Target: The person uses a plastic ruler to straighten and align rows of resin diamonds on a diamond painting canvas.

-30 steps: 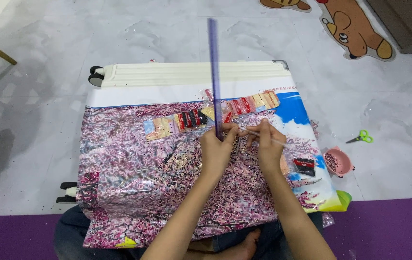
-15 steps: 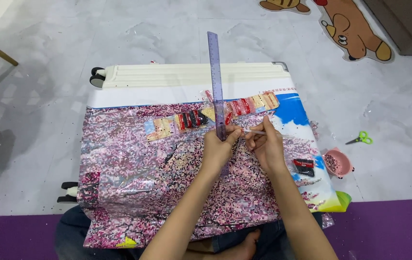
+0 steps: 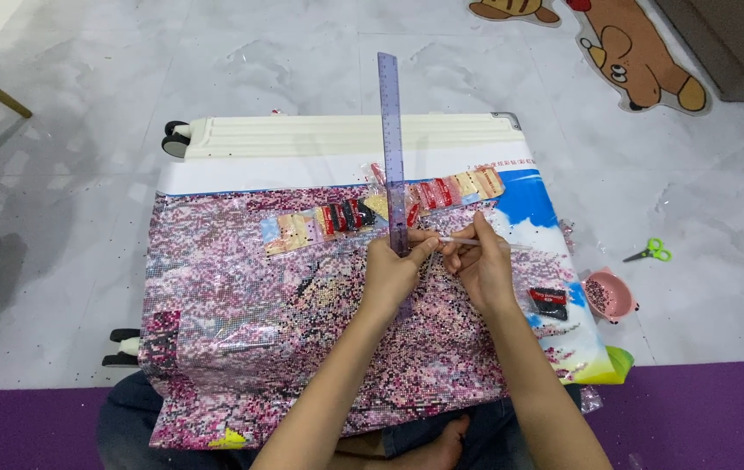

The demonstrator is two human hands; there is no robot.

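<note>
Left hand (image 3: 394, 271) grips purple ruler (image 3: 392, 130), which runs away from its fingers over the diamond-painting canvas (image 3: 241, 313). Right hand (image 3: 481, 265), just beside, pinches white applicator pen (image 3: 476, 242).

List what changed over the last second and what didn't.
The purple ruler, blurred mid-swing a second ago, has settled on the diamond painting canvas. The left hand still grips it; the right hand still holds the pen, shifted slightly. Bead packets unchanged.
</note>
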